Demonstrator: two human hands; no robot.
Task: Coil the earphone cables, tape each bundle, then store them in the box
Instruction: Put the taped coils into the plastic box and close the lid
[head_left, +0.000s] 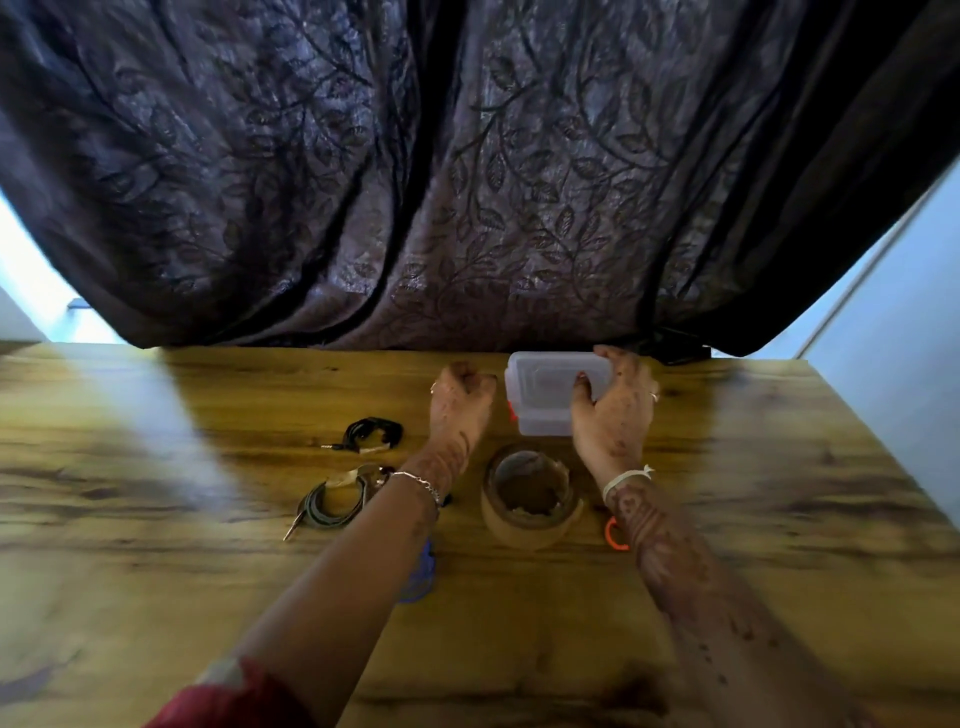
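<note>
In the head view, the box (543, 423) sits near the far edge of the desk (156, 571), a little right of the middle, with its lid (540, 382) on. The right hand (615, 410) clamps it, thumb on the lid and fingers round the far right corner. The left hand (462, 410) is just beside the box's left side with its fingers curled under; I cannot tell whether they hold anything. The step looks to be opening the box. It would go best with the right hand pinning the box down while the left frees the red clasp (511, 413) and lifts the lid. The black bundle (371, 434) and grey bundle (332, 506) lie left of the middle, seemingly taped already. The tape roll (530, 519) stands nearer, in front of the box.
</note>
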